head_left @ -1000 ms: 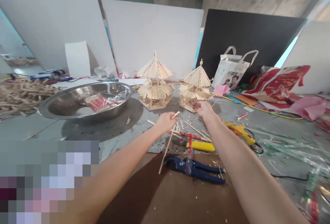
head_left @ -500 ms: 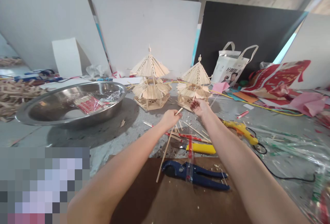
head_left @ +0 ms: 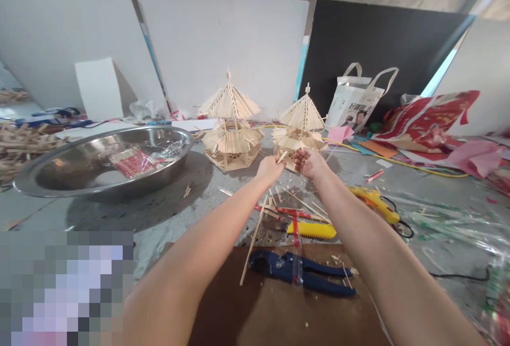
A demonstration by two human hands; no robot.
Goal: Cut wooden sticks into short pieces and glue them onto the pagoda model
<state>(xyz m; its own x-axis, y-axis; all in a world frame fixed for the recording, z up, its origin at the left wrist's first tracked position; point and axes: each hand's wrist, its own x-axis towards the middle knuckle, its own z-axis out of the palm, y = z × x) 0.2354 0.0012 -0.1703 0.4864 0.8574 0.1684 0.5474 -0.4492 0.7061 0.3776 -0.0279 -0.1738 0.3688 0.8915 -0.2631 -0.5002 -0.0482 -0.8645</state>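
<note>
My left hand is closed round a long thin wooden stick that slants down toward the brown board; its short top end pokes out by my fingers. My right hand is curled shut a little to the right, fingers turned up, holding something I cannot make out. Both hands hover just in front of the right one of two small stick-built pavilion models; the left model stands beside it.
A blue cutter lies on the board. Behind it lie a yellow tool, loose sticks and a yellow glue gun. A steel basin stands left; a stick pile lies at the far left. Bags and red paper crowd the right.
Both hands have risen and drawn closer together, nearer the right model. The stick's top end has come up next to my right hand.
</note>
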